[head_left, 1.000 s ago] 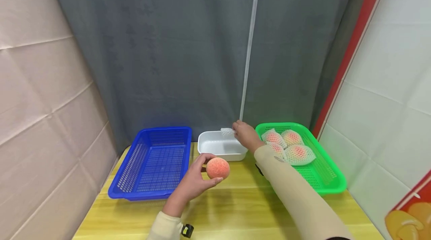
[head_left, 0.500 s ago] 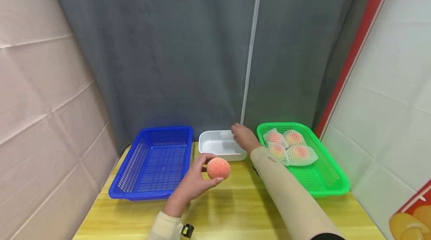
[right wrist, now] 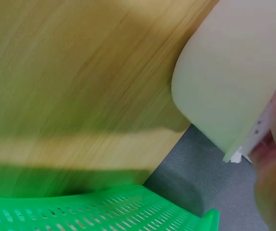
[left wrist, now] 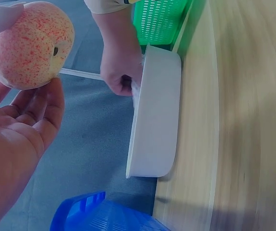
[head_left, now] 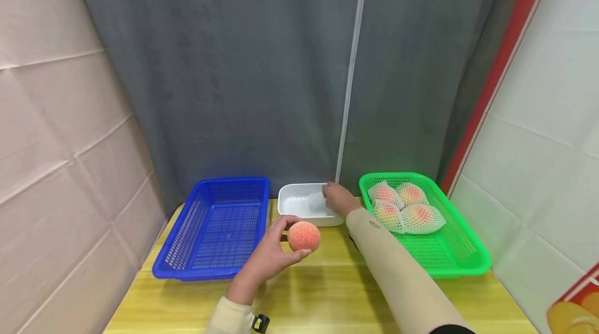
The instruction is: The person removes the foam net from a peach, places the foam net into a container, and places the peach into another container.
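My left hand (head_left: 268, 260) holds a bare pink peach (head_left: 304, 236) between thumb and fingers, above the table in front of a white tub. In the left wrist view the peach (left wrist: 32, 45) shows red speckles and a dark spot at its stem end. My right hand (head_left: 340, 198) reaches over the right side of the white tub (head_left: 323, 221), its fingers curled on a white foam net sleeve (head_left: 316, 202). The sleeve hangs inside the tub, partly hidden by the hand. Shreds of it show at the tub's rim in the right wrist view.
On the left stands a blue mesh basket (head_left: 196, 274). A green mesh basket (head_left: 460, 272) on the right holds several net-wrapped peaches (head_left: 422, 218). All stand on a wooden table (head_left: 327, 292) against a grey curtain (head_left: 234, 74), between pale side walls.
My right hand has lowered the foam net sleeve from above the tub's back rim down into the tub. The left hand keeps the peach in the same place.
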Motion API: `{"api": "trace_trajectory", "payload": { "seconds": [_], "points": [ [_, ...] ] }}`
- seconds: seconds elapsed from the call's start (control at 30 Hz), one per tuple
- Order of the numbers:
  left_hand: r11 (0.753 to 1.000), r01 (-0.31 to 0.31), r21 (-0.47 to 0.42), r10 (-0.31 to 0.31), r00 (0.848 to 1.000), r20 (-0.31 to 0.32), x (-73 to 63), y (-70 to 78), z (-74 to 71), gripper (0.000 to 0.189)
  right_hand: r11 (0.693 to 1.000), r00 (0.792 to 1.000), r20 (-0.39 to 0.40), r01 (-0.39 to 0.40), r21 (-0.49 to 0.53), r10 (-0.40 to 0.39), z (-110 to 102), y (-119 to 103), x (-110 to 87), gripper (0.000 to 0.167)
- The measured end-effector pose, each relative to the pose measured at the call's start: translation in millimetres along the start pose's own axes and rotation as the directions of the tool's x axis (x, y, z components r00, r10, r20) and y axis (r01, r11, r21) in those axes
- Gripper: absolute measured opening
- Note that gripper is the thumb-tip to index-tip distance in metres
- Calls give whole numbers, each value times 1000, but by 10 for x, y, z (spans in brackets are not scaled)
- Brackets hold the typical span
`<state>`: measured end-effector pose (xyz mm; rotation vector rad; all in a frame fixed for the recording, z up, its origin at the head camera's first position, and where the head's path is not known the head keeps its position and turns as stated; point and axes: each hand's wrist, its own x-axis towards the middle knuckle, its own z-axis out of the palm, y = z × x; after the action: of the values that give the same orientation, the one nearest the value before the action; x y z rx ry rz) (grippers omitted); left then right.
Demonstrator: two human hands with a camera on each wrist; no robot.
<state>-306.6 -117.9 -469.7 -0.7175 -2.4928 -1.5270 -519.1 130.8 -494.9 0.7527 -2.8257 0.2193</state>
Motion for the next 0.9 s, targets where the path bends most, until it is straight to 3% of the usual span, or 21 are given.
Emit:
{"api": "trace_trajectory", "payload": {
  "seconds": [0.17,0.33,0.43,0.6,0.9],
  "points": [
    [1000,3,-6,-3,1000,0,5,6,6,66,999,996,93,12,43,-16,-18,-21,-23,19],
    [1000,4,2,-4,1000,5,-5,-5,27,66,988,983,182,-53,143,26,-22,-32,-28,24],
    [1000,1,10,-1,1000,3,-4,-7,27,66,980,981,186,-82,183,48,-27,-45,-35,34],
    [1000,5,25,-5,1000,2,1,-16,18,66,984,984,171,-79,161,51,-10,-53,-45,38],
    [999,10,35,-10,1000,-1,-8,-19,0,66,982,963,258,-118,146,77,38,-5,2,43]
  ]
}}
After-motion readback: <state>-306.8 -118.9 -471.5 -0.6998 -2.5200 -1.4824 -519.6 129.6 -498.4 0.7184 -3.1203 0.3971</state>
